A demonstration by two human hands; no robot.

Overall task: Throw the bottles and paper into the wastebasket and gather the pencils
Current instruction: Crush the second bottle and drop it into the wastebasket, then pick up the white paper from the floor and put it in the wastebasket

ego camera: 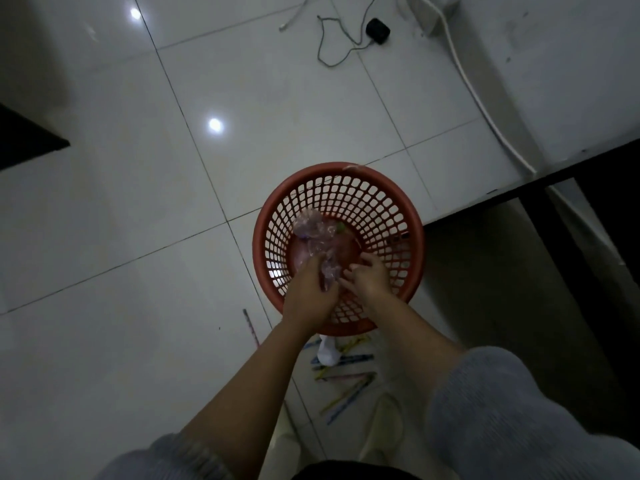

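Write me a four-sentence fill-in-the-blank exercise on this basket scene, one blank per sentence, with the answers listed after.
1. The wastebasket on the tiled floor is coloured ____.
2. The crumpled plastic bottle is held by the ____ hand.
3. The right hand hangs over the basket with nothing in it, its fingers ____.
4. The pencils lie scattered on the ____, beside a wad of white paper.

Answers: red; left; open; floor
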